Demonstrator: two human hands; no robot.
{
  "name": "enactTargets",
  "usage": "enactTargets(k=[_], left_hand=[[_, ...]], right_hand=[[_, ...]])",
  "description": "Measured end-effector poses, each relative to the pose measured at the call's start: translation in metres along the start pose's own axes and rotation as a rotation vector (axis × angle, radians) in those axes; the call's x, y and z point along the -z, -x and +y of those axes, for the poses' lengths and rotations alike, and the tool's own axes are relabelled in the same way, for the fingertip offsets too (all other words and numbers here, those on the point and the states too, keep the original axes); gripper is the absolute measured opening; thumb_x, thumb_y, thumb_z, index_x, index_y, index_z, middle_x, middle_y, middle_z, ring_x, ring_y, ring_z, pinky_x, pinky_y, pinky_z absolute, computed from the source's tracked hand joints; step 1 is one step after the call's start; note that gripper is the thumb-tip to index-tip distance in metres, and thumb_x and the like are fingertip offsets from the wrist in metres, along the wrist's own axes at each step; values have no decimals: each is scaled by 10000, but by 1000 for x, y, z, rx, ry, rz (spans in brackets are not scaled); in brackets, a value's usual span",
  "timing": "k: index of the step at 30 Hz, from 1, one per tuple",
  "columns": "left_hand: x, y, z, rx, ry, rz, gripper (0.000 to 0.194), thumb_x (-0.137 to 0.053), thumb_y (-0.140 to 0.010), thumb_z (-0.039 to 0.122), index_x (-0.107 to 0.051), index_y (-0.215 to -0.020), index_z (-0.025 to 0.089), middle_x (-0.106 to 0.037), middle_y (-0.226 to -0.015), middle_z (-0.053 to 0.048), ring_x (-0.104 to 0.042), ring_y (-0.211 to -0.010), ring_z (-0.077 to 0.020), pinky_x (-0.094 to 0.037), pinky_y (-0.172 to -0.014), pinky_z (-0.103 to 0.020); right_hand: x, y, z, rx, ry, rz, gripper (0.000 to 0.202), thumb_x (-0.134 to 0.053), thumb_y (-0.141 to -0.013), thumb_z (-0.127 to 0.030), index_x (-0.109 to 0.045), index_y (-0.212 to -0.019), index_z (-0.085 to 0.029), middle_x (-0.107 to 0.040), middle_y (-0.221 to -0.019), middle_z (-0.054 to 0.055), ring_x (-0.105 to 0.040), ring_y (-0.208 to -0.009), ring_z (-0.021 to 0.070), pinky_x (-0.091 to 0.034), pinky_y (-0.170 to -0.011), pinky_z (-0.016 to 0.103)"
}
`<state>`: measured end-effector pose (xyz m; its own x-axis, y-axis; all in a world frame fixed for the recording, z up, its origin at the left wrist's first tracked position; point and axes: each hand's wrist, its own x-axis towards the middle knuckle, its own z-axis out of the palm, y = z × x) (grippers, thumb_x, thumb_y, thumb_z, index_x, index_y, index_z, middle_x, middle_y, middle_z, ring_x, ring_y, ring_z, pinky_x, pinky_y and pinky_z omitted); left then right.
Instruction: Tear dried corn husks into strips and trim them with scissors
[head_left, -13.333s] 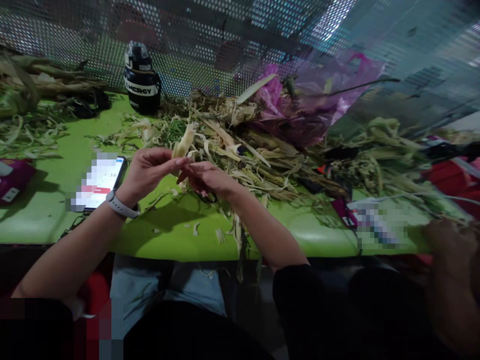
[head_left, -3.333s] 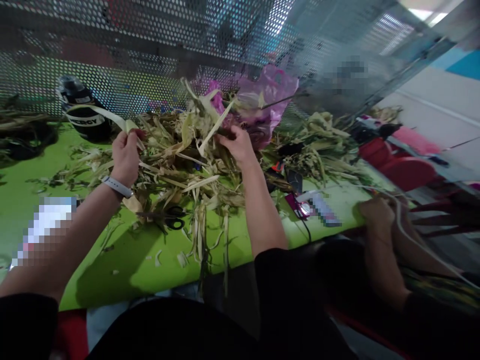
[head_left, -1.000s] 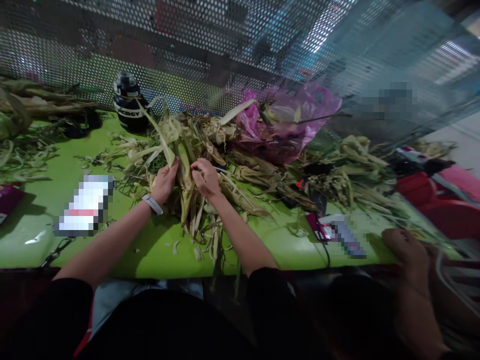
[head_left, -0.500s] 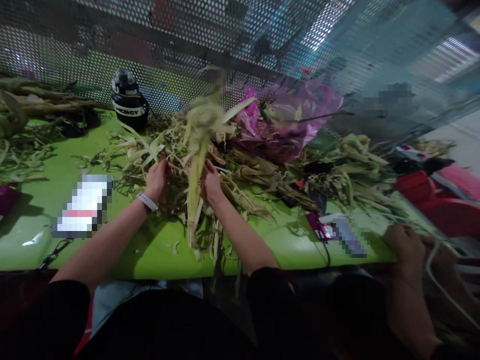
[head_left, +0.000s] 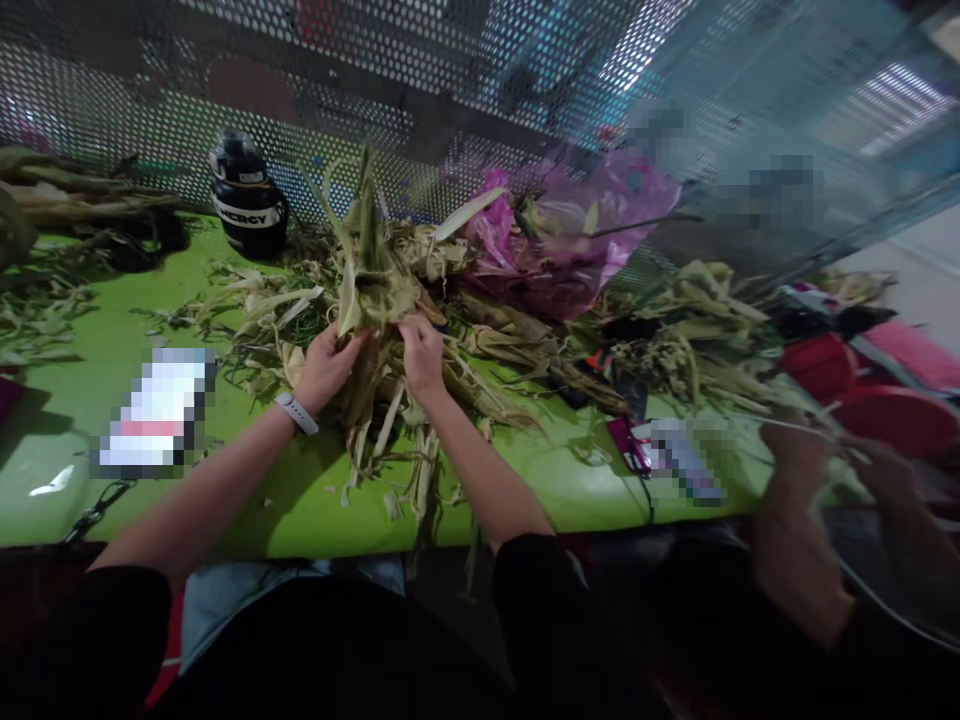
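Observation:
A pale, dry bundle of corn husks stands upright in the middle, its pointed leaves sticking up and loose strips hanging below. At its lower left edge, my left hand is closed on it with the thumb pressed along the front; a white band circles that wrist. My right hand grips the right side of the bundle, fingers curled in. Behind and around both hands lies a heap of loose husk strips. Some fingertips are hidden behind the husks.
A phone lies at the left, a black bottle by the perforated screen. A pink plastic bag sits behind the heap. At the right, a co-worker's hands hold a white strand near another phone on the green table.
The husk bundle, blurred and loose-looking before, is now steady and upright between my hands. My left hand has moved right and down onto it. The co-worker's hands have shifted.

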<state>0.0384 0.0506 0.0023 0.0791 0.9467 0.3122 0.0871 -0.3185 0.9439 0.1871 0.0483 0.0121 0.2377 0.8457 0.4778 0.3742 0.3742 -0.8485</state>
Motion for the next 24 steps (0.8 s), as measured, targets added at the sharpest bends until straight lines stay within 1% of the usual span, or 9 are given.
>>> enactTargets(k=[2,6,10,12,15,17,19,22,24], left_hand=[[3,-3,-3,-33,-61,21,192,-587,-859,363,-608,-837,173,-538,-717,10,-453,-640,-120,-378,-572,-217],[6,-4,-1,-76,-52,107,190,-561,-879,328,-591,-771,174,-493,-659,16,-405,-601,-115,-350,-553,-219],[7,-4,6,-93,-1,221,257,-557,-884,333,-557,-686,169,-402,-585,34,-323,-541,-96,-299,-515,-219],[7,-4,8,-84,30,175,209,-609,-844,312,-570,-700,166,-423,-599,35,-336,-548,-91,-306,-516,-209],[9,-5,8,-13,95,21,161,-695,-757,291,-606,-751,157,-480,-632,33,-370,-552,-84,-313,-498,-196],[10,-7,5,29,127,10,182,-706,-735,294,-595,-715,152,-473,-613,34,-358,-528,-78,-292,-469,-195],[10,-8,0,26,127,84,217,-683,-750,293,-553,-645,155,-435,-575,38,-327,-509,-73,-267,-454,-198],[9,-9,-5,-17,133,200,264,-649,-781,289,-513,-594,163,-391,-548,42,-307,-505,-73,-270,-467,-206],[7,-10,-9,-25,154,263,278,-657,-783,303,-515,-586,166,-395,-549,40,-321,-509,-76,-287,-480,-211]], right_hand=[[0,0,1,26,69,-13,252,-526,-855,-378,-624,-727,-185,-613,-762,35,-571,-776,181,-489,-794,315],[-3,0,5,85,121,-11,142,-554,-809,-287,-645,-828,-180,-627,-851,52,-581,-826,183,-497,-798,311],[-5,0,11,62,129,3,168,-522,-799,-219,-644,-904,-170,-651,-856,63,-600,-803,187,-515,-802,336],[-6,0,13,80,157,-28,237,-526,-795,-215,-651,-989,-164,-669,-912,79,-610,-822,193,-521,-811,343],[-6,0,14,118,180,-114,368,-539,-755,-196,-651,-1101,-143,-674,-1061,113,-622,-891,205,-520,-838,342],[-6,1,14,110,175,-174,403,-539,-743,-201,-656,-1122,-131,-671,-1088,117,-626,-905,208,-521,-830,335],[-7,1,13,61,166,-204,400,-529,-759,-228,-663,-1121,-121,-677,-1033,106,-626,-848,202,-525,-786,330],[-6,0,12,-17,169,-179,406,-512,-758,-221,-673,-1116,-117,-663,-888,66,-593,-737,181,-518,-742,328],[-5,-2,12,-60,179,-154,431,-518,-735,-197,-671,-1132,-123,-615,-764,24,-551,-678,167,-509,-718,322]])
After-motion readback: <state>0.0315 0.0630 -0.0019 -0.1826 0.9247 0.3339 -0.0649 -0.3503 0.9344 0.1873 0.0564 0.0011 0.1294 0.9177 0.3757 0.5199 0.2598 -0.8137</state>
